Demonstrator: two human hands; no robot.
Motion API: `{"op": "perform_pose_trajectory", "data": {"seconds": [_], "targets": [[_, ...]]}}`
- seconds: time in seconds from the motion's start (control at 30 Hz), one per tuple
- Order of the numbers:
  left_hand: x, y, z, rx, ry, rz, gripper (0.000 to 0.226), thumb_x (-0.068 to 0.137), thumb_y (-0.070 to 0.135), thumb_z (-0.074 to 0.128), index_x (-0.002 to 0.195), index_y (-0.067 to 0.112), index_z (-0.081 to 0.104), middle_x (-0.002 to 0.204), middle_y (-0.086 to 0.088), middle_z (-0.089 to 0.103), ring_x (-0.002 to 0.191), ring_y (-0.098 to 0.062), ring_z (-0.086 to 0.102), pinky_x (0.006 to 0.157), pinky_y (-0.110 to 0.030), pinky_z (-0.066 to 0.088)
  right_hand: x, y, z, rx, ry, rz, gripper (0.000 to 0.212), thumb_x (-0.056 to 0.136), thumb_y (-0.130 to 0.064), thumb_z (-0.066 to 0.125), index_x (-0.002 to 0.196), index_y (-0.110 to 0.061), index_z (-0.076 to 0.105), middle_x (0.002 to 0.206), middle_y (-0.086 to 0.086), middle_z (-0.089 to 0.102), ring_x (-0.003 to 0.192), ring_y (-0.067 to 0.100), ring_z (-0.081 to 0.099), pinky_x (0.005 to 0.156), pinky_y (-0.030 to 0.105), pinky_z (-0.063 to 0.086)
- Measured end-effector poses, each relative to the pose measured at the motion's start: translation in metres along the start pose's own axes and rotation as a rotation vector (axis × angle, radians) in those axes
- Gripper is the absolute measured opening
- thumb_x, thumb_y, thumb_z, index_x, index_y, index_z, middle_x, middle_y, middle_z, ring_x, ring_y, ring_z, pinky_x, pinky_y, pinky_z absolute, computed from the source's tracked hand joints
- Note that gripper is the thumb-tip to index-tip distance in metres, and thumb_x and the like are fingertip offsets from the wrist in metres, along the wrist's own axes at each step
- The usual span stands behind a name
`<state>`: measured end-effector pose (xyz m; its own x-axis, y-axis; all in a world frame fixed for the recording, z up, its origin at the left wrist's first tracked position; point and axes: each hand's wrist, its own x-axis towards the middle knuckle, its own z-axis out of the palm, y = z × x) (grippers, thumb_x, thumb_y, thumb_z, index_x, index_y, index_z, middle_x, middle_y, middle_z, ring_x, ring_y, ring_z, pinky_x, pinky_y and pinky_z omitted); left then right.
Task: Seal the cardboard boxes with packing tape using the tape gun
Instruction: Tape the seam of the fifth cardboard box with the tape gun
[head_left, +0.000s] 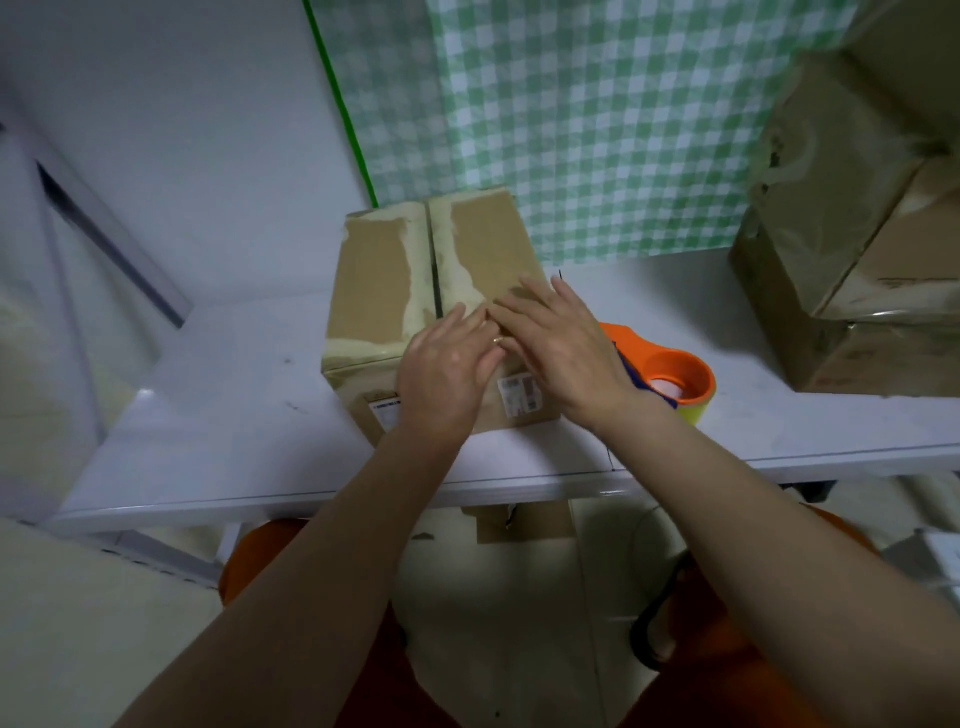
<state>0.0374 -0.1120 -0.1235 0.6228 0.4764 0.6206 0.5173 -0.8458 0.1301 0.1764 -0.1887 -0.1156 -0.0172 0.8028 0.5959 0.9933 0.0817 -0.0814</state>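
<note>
A brown cardboard box (395, 280) stands on the white table (234, 405), its two top flaps closed with a dark seam between them and pale torn patches on the surface. My left hand (447, 374) lies flat on the near end of the box top, fingers straight. My right hand (561, 343) presses flat beside it, the fingertips of both hands meeting near the seam. An orange tape gun (675, 379) with a roll of tape lies on the table just right of the box, partly hidden behind my right wrist.
A stack of larger tape-wrapped cardboard boxes (852, 249) fills the table's right end. A green checked cloth (597, 114) hangs behind. The table's front edge runs under my forearms. A flat cardboard piece (524, 522) lies on the floor below.
</note>
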Motion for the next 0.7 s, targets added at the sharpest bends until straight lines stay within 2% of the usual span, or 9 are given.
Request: {"op": "perform_pose_trajectory", "data": {"seconds": [0.17, 0.27, 0.37, 0.43, 0.53, 0.63, 0.7], "targets": [[0.003, -0.009, 0.001, -0.034, -0.015, 0.039, 0.032, 0.083, 0.037, 0.067, 0.110, 0.021, 0.072, 0.115, -0.001, 0.069, 0.110, -0.024, 0.065, 0.083, -0.033, 0.051, -0.003, 0.032, -0.006, -0.043, -0.158, -0.063, 0.050, 0.101, -0.042, 0.026, 0.133, -0.018, 0.056, 0.135, 0.003, 0.057, 0.134, 0.029, 0.043, 0.115, 0.035, 0.014], [0.002, -0.018, -0.002, -0.050, -0.011, 0.088, 0.035, 0.080, 0.033, 0.074, 0.113, 0.019, 0.071, 0.116, -0.001, 0.069, 0.110, -0.021, 0.064, 0.084, -0.032, 0.052, 0.000, 0.036, -0.013, -0.045, -0.158, -0.088, 0.054, 0.101, -0.045, 0.023, 0.131, -0.017, 0.058, 0.135, 0.003, 0.057, 0.134, 0.028, 0.043, 0.115, 0.037, 0.018], [0.000, -0.026, -0.002, -0.003, -0.007, 0.148, 0.039, 0.086, 0.038, 0.060, 0.117, 0.016, 0.069, 0.120, -0.005, 0.067, 0.114, -0.022, 0.062, 0.086, -0.033, 0.051, 0.011, 0.029, -0.016, -0.080, -0.191, -0.120, 0.063, 0.099, -0.051, 0.019, 0.129, -0.013, 0.060, 0.133, 0.006, 0.059, 0.133, 0.030, 0.045, 0.112, 0.043, 0.027], [0.000, -0.024, -0.001, 0.022, -0.024, 0.122, 0.043, 0.088, 0.042, 0.050, 0.116, 0.015, 0.069, 0.120, -0.005, 0.067, 0.115, -0.022, 0.062, 0.084, -0.033, 0.051, 0.016, 0.022, -0.013, -0.084, -0.250, -0.119, 0.072, 0.098, -0.054, 0.012, 0.131, -0.010, 0.057, 0.135, 0.008, 0.057, 0.134, 0.030, 0.044, 0.112, 0.043, 0.026], [0.002, -0.021, -0.002, -0.025, -0.005, 0.098, 0.040, 0.090, 0.039, 0.049, 0.112, 0.015, 0.071, 0.117, -0.005, 0.069, 0.112, -0.022, 0.064, 0.082, -0.034, 0.052, 0.016, 0.017, -0.008, -0.047, -0.282, -0.088, 0.075, 0.098, -0.055, 0.007, 0.134, -0.009, 0.055, 0.138, 0.008, 0.055, 0.134, 0.029, 0.043, 0.114, 0.043, 0.022], [0.000, -0.030, -0.006, -0.057, 0.033, 0.134, 0.036, 0.091, 0.034, 0.049, 0.112, 0.016, 0.071, 0.117, -0.004, 0.068, 0.112, -0.022, 0.064, 0.084, -0.035, 0.053, 0.011, 0.016, -0.006, -0.064, -0.166, -0.053, 0.066, 0.100, -0.051, 0.015, 0.132, -0.012, 0.057, 0.140, 0.007, 0.052, 0.138, 0.029, 0.037, 0.117, 0.040, 0.016], [-0.005, -0.035, -0.007, -0.041, 0.052, 0.102, 0.035, 0.091, 0.036, 0.051, 0.114, 0.019, 0.071, 0.119, -0.004, 0.068, 0.113, -0.024, 0.062, 0.087, -0.037, 0.052, 0.001, 0.007, -0.003, 0.046, 0.029, 0.133, 0.055, 0.101, -0.044, 0.029, 0.134, -0.009, 0.054, 0.146, 0.010, 0.044, 0.141, 0.028, 0.031, 0.118, 0.034, 0.014]]}}
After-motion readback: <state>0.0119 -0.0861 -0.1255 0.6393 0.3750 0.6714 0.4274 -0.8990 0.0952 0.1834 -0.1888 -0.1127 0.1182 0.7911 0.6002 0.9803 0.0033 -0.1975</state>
